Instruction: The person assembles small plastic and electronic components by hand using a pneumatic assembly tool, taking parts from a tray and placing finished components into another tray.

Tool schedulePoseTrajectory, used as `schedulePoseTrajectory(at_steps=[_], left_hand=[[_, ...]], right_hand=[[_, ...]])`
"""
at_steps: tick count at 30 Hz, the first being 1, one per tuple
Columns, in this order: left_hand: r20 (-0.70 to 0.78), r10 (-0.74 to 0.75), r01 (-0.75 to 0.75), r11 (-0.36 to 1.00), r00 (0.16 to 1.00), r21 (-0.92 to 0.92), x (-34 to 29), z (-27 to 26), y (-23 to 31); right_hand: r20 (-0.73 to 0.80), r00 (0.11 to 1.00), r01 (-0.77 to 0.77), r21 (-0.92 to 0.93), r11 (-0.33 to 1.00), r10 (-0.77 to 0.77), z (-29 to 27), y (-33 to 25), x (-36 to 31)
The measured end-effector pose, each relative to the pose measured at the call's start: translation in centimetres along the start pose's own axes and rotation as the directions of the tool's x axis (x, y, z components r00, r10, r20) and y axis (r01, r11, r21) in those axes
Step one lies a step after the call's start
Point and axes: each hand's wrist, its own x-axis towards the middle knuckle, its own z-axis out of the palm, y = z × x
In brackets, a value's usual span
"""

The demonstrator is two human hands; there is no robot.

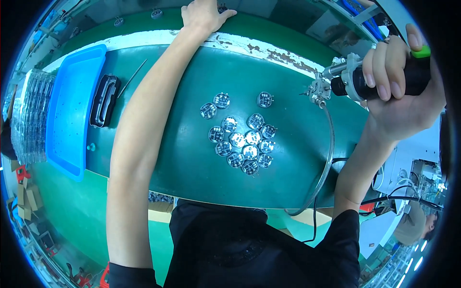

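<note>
My left hand [204,17] reaches across the table to the dark green strip at the far side. Its thumb is spread to the right, beside a small round part [222,8] mostly hidden by the hand; the other fingertips run out at the top edge. Raised at the right, my right hand [401,81] wraps around the black body of a power screwdriver [355,79]. A metal head [319,89] points left from it, and a clear hose [331,139] curves down from that head. Several round circuit-board assemblies [250,152] lie grouped on the green tabletop [192,177].
A blue tray [72,110] and stacked clear plastic trays [31,117] stand at the left. Beside them lie a black oblong case [104,101] and a thin rod [132,79]. More round parts [156,14] sit beyond the worn white ledge [144,38]. Another person [413,223] is at lower right.
</note>
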Motion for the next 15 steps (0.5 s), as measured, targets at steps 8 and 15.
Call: schedulePoseTrajectory(at_steps=[8, 15], left_hand=[[0.053, 0.808, -0.673, 0.524, 0.587, -0.522, -7.9, -0.5, 4.8], [0.226, 0.833, -0.591, 0.524, 0.505, -0.613, -10.7, -0.5, 5.4]], right_hand=[[0.243, 0.969, 0.042, -0.005, 0.999, -0.039, -0.5, -0.3, -0.3], [0.427, 0.904, -0.008, 0.087, 0.996, -0.031, -1.7, 1.6, 0.4]])
